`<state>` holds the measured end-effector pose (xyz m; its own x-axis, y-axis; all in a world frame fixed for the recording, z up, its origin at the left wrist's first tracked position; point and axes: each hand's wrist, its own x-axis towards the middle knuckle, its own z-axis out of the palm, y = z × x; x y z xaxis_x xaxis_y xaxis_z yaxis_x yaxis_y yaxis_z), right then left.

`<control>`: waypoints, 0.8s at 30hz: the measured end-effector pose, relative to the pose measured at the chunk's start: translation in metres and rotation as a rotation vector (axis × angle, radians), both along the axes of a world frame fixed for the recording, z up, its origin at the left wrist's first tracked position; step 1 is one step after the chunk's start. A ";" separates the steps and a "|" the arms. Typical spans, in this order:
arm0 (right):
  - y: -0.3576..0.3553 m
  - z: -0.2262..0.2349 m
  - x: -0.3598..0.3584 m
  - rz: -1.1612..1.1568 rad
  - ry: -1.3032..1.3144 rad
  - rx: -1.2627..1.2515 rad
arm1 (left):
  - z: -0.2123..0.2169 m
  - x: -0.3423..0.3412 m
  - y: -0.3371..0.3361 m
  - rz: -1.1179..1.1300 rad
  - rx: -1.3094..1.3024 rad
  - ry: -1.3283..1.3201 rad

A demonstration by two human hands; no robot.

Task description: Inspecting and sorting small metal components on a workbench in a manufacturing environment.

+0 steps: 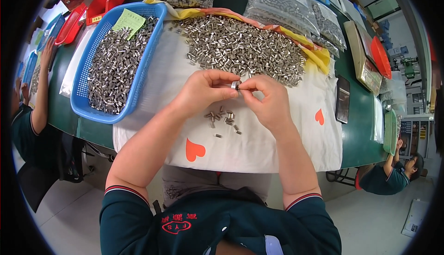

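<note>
A: What's over on the left?

B: A blue basket full of small shiny metal sleeves, with a green slip lying on them. Right of it a big loose pile of the same sleeves sits on a white cloth printed with red hearts.

A: And the hands?

B: The left hand and right hand meet over the cloth, fingers narrowed, pinching one small metal sleeve between the tips of both. A little scatter of sleeves lies just below.

A: How would it handle?

B: I'd judge it light, rigid and smooth, so apt to slip; a fingertip pinch across its sides or ends suits it best, and it shouldn't bruise if dropped.

A: The surface and room?

B: The cloth should stop parts rolling; under it is a green counter, with bagged parts behind and a scale to the right. Co-workers sit at both ends, on a pale floor
</note>
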<state>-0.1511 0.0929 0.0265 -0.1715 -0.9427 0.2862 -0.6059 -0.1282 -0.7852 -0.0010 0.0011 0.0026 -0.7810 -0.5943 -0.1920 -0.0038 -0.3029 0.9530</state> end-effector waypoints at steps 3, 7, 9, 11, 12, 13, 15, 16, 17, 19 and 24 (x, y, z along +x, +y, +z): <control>-0.002 -0.003 0.006 -0.020 0.212 -0.107 | -0.005 -0.001 0.002 0.048 -0.058 -0.007; 0.000 -0.001 0.003 0.007 0.137 -0.029 | -0.005 0.001 0.000 0.044 -0.132 -0.048; 0.001 0.003 -0.006 0.028 -0.010 0.113 | -0.003 0.000 0.001 -0.021 -0.012 0.001; 0.001 0.005 -0.008 0.048 -0.157 0.255 | -0.004 0.001 0.002 -0.027 -0.030 0.002; 0.000 0.005 -0.008 0.038 -0.169 0.293 | -0.004 0.001 0.002 -0.036 -0.048 0.005; -0.002 0.005 -0.008 0.028 -0.181 0.331 | -0.002 0.001 0.003 -0.037 -0.050 0.007; -0.002 0.003 -0.020 0.017 -0.231 0.324 | 0.004 -0.001 0.007 -0.106 -0.037 -0.082; -0.003 0.001 -0.026 0.006 -0.282 0.319 | 0.005 0.000 0.008 -0.105 -0.040 -0.077; -0.007 -0.009 -0.026 -0.087 -0.271 0.262 | 0.006 0.000 0.009 -0.150 -0.128 -0.100; -0.014 -0.021 -0.020 -0.103 0.005 0.133 | 0.006 0.002 0.012 -0.196 -0.207 -0.116; -0.028 -0.034 -0.005 -0.148 0.492 -0.077 | 0.009 0.005 0.011 -0.222 -0.251 -0.124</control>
<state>-0.1560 0.0653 -0.0075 -0.1288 -0.8916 0.4341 -0.9168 -0.0598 -0.3948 0.0037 0.0121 0.0113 -0.8764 -0.4530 -0.1633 -0.1639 -0.0383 0.9857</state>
